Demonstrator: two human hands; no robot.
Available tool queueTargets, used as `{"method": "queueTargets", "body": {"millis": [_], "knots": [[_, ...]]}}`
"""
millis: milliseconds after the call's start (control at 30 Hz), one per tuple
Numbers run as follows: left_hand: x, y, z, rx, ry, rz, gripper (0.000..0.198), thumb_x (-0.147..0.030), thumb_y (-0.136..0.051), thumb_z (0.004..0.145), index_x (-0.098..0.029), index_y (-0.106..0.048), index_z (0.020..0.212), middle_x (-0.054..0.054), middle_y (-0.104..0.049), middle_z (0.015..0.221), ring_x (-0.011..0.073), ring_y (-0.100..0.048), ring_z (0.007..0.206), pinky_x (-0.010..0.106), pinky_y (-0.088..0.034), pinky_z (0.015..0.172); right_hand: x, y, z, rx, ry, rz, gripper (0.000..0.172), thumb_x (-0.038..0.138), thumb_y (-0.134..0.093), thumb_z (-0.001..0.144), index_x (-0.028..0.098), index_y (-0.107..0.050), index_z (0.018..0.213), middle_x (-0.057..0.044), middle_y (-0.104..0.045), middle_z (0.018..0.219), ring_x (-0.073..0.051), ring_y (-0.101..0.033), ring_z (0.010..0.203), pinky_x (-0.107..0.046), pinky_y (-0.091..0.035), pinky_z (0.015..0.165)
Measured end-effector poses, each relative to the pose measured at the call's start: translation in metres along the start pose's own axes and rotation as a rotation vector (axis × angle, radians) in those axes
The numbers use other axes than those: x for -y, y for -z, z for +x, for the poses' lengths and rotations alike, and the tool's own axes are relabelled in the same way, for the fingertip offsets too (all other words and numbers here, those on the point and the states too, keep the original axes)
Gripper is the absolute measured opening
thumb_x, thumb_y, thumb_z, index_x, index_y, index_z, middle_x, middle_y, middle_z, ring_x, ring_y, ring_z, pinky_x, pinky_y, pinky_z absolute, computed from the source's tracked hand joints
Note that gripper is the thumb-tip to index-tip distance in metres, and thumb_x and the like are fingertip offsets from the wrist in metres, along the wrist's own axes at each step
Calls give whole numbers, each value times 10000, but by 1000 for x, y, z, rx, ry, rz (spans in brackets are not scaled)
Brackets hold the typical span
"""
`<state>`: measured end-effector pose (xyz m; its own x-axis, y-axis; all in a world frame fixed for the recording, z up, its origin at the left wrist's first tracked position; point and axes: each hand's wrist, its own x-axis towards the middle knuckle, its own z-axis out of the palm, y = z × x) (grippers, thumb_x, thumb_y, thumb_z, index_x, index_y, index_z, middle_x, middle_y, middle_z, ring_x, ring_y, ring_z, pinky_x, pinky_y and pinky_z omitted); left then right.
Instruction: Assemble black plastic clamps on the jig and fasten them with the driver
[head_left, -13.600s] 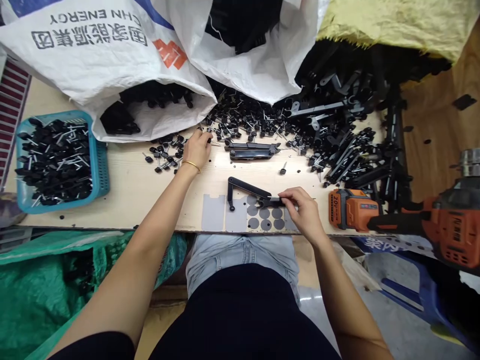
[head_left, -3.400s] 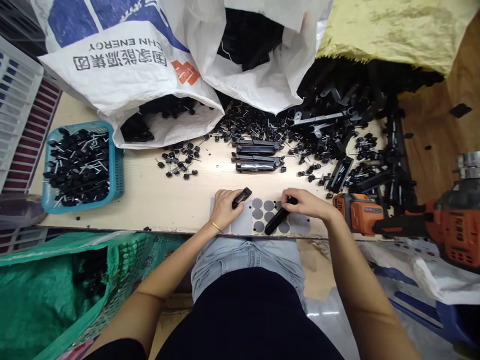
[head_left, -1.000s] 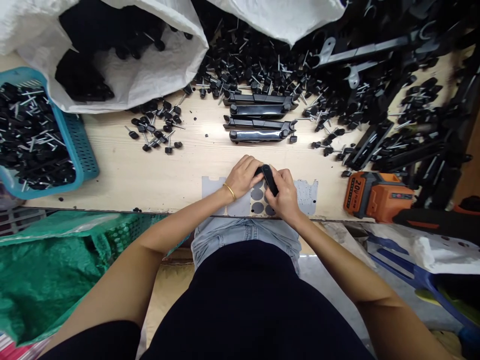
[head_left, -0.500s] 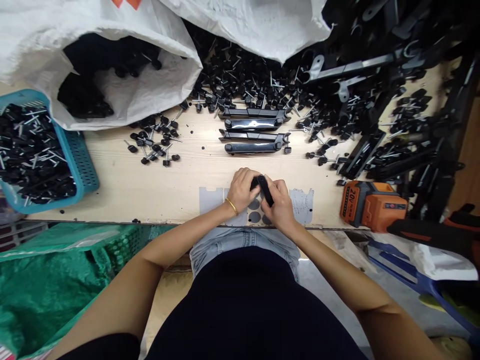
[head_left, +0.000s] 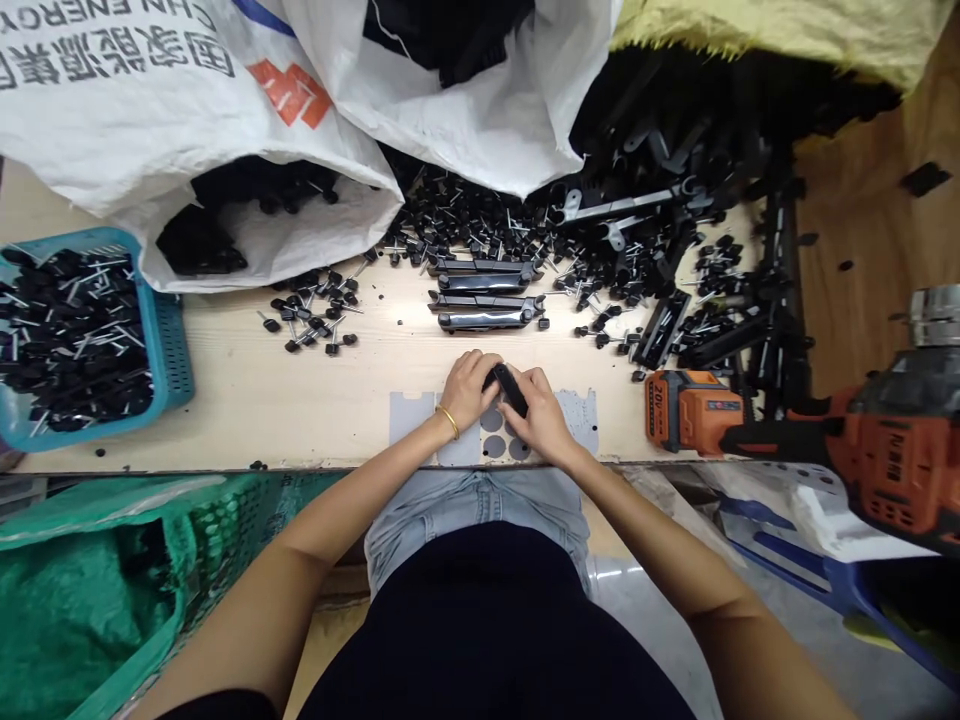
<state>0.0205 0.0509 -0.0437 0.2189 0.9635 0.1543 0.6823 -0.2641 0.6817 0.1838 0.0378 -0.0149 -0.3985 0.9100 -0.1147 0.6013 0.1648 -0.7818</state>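
Note:
Both hands meet at the near edge of the wooden table [head_left: 315,400], above a grey sheet of round pads [head_left: 491,445]. My left hand [head_left: 466,388], with a gold bangle at the wrist, and my right hand [head_left: 538,418] are both closed on one black plastic arm part [head_left: 510,388], which lies folded between the fingers. Just beyond the hands lie several finished black folded arms [head_left: 484,296] stacked side by side. Loose black knob screws [head_left: 313,312] are scattered to the left of them.
A blue basket [head_left: 172,350] full of knob screws stands at the left. White woven sacks [head_left: 187,120] with black parts lie at the back. A heap of black arms [head_left: 697,260] fills the right. An orange cordless drill [head_left: 825,440] lies at the right edge.
Compared with 3.4 s ago, the hands have come together and the two black pieces are joined and folded between them. In the last second only the camera view shifted.

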Motion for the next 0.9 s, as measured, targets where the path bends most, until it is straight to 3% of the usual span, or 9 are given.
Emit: {"method": "queueTargets", "body": {"millis": [100, 267, 367, 433, 533, 633, 733, 833, 900], "knots": [[2, 7, -8, -60, 70, 59, 169, -154, -530, 825, -184, -536, 991, 55, -573, 892, 220, -532, 847, 344, -450, 773, -8, 35, 21, 11, -51, 99, 387, 360, -545, 864, 189, -596, 1208, -71, -584, 958, -189, -574, 825, -364, -523, 755], [9, 13, -24, -236, 233, 84, 185, -125, -541, 774, -192, -505, 943, 55, -563, 874, 226, -552, 838, 356, -445, 751, -33, 109, 110, -548, -68, -282, 314, 361, -450, 916, 166, -629, 1085, -130, -623, 1045, -255, -566, 1014, -458, -437, 920], [9, 12, -27, -263, 252, 86, 205, -132, -551, 757, -193, -501, 946, 60, -564, 878, 233, -560, 850, 370, -442, 764, -33, 134, 175, -503, -182, -466, 410, 426, -489, 908, 91, -604, 1115, -171, -646, 989, -307, -588, 1048, -529, -386, 926], [8, 11, -26, -265, 248, 72, 210, -138, -553, 758, -188, -506, 956, 59, -564, 874, 230, -563, 844, 369, -442, 765, -23, 142, 208, -405, -317, -587, 580, 494, -371, 940, -21, -618, 1043, -223, -636, 999, -332, -591, 1088, -538, -356, 908], [9, 11, -24, -270, 245, 44, 246, -135, -550, 753, -184, -508, 991, 55, -563, 879, 221, -566, 842, 365, -446, 776, -3, 152, 226, -283, -443, -708, 924, 589, -95, 857, -175, -604, 966, -303, -590, 1050, -386, -551, 1130, -516, -342, 790], [11, 10, -24, -271, 246, 27, 290, -136, -546, 750, -181, -502, 1032, 52, -560, 880, 218, -567, 848, 367, -448, 790, 10, 162, 199, -306, -345, -721, 905, 642, -222, 793, -134, -646, 987, -288, -623, 1035, -379, -555, 1117, -486, -342, 759], [11, 10, -26, -285, 234, 31, 388, -130, -531, 743, -166, -475, 1125, 70, -561, 922, 224, -566, 877, 376, -453, 802, 13, 162, 133, -331, -189, -609, 445, 407, -493, 865, 59, -703, 1044, -150, -699, 865, -211, -638, 893, -394, -373, 779], [6, 18, -30, -306, 137, 140, 529, -125, -528, 730, -148, -425, 1249, 143, -548, 1102, 273, -538, 1035, 432, -428, 884, 8, 143, 58, -134, -253, -300, 272, 288, -559, 843, 199, -674, 1072, -26, -665, 721, -113, -528, 554, -295, -392, 619], [-1, 25, -31, -201, -52, 235, 555, -139, -548, 741, -174, -429, 1282, 165, -508, 1246, 303, -484, 1162, 476, -373, 969, 4, 123, 20, 0, -239, -272, 174, 306, -561, 832, 197, -680, 896, -26, -637, 720, -139, -540, 602, -280, -391, 611]]}}
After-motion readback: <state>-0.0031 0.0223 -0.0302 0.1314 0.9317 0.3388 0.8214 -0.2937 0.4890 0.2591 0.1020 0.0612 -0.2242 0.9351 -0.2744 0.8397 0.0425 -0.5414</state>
